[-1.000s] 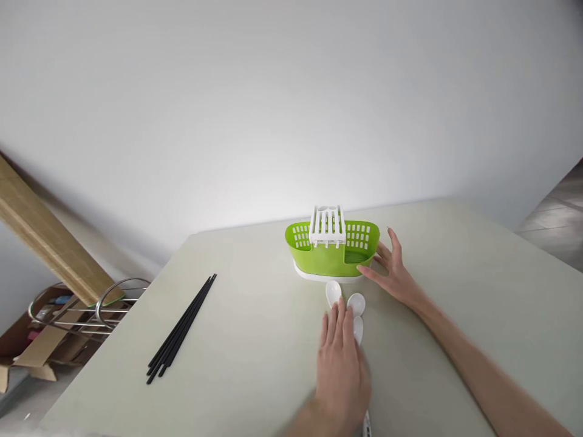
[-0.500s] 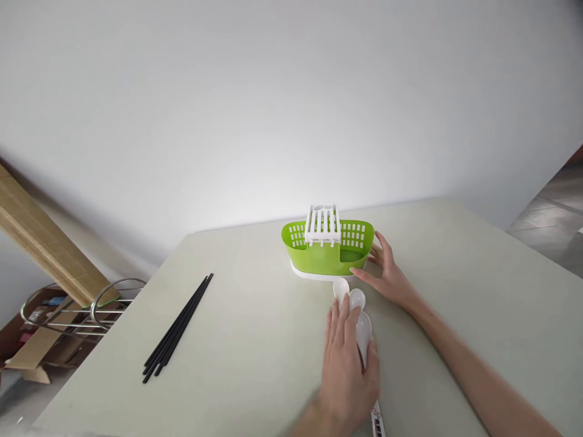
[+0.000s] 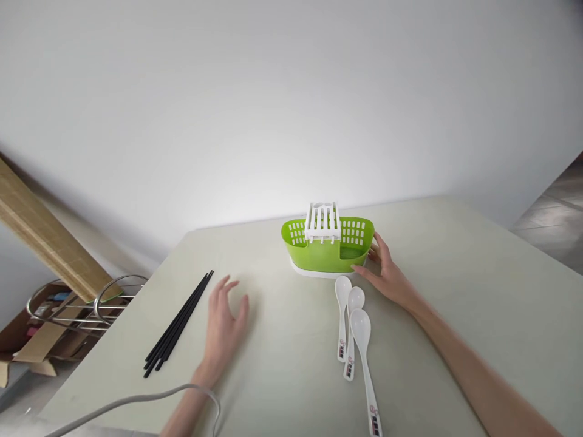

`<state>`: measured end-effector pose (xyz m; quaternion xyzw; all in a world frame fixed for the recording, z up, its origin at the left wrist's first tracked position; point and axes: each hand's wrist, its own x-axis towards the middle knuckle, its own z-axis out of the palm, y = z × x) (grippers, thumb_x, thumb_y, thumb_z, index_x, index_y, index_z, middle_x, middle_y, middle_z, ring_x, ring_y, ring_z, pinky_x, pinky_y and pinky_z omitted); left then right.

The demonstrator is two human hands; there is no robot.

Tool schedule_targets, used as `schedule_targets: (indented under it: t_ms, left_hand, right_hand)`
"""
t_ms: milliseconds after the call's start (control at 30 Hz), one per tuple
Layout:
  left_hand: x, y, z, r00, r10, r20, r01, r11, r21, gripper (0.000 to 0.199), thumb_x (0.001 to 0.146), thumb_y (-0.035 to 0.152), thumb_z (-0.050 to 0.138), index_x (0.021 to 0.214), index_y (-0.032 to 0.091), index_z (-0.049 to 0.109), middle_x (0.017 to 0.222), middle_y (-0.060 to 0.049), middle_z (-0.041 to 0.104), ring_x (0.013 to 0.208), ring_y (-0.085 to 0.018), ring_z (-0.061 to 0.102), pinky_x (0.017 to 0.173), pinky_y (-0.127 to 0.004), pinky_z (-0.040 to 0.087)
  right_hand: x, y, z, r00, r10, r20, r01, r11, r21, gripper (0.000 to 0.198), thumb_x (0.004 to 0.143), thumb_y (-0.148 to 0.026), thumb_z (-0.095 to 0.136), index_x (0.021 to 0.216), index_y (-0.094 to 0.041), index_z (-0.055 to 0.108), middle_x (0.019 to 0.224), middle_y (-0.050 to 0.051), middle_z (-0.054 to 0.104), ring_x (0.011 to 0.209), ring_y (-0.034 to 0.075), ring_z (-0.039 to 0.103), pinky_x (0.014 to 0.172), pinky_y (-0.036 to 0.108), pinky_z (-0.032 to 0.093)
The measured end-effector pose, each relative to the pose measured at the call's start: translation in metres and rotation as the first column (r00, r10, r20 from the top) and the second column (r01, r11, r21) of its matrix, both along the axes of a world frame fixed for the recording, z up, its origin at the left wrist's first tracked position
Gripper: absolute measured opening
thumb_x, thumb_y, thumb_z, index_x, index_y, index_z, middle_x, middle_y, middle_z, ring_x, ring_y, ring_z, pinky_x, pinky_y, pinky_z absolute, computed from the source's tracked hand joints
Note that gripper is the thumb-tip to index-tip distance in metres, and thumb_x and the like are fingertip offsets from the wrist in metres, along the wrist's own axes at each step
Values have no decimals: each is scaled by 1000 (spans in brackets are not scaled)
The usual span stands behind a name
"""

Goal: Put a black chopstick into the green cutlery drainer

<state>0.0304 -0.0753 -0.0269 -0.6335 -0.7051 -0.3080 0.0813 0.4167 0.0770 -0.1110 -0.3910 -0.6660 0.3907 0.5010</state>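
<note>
Black chopsticks [image 3: 178,325] lie bundled on the left of the pale table [image 3: 478,273], slanting from the near left up toward the far right, tips together, so the whole set sits ready to be scooped in one go. Just right of them comes the left hand [image 3: 224,328], open, fingers spread and slightly curled, hovering low over the tabletop and holding nothing; it is near the chopsticks but clearly apart from them. A grey cable [image 3: 136,400] loops around that wrist at the bottom edge.

Centre now: three white spoons [image 3: 353,331] lie side by side, bowls toward the far edge, handles pointing back at the person, the rightmost one set a little nearer than the others. Nobody touches them.

Just beyond their bowls stands the green cutlery holder [image 3: 325,246], oval, slotted along its upper wall, seated on a white base with a white slotted rack rising from its middle. Looks empty from here.

On the right, the right hand [image 3: 387,276] is open too, fingers resting against the holder's end wall, thumb by the base, which reads as steadying it rather than gripping.
</note>
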Motion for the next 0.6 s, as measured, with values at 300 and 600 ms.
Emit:
schedule_targets:
  t_ms: [300, 600]
  left_hand:
    - [-156, -15, 14, 974, 163, -160, -200, 947, -253, 72, 96, 68, 46, 147, 17, 48, 158, -18, 51, 153, -40, 38, 125, -59, 32]
    - [-189, -24, 8, 989, -41, -142, -34, 872, -488, 74, 106, 59, 30, 169, 22, 24, 172, -11, 36, 161, -32, 26, 131, -54, 22]
  right_hand:
    - [-2, -4, 4, 999, -24, 32, 26, 999, -44, 105, 94, -60, 73, 170, -39, 3, 170, 12, 40, 152, 35, 45, 124, 63, 35]
    - [-3, -4, 4, 997, -46, 54, 48, 998, -35, 108, 91, -61, 75, 170, -38, 4, 168, 13, 42, 150, 36, 47, 122, 64, 38]
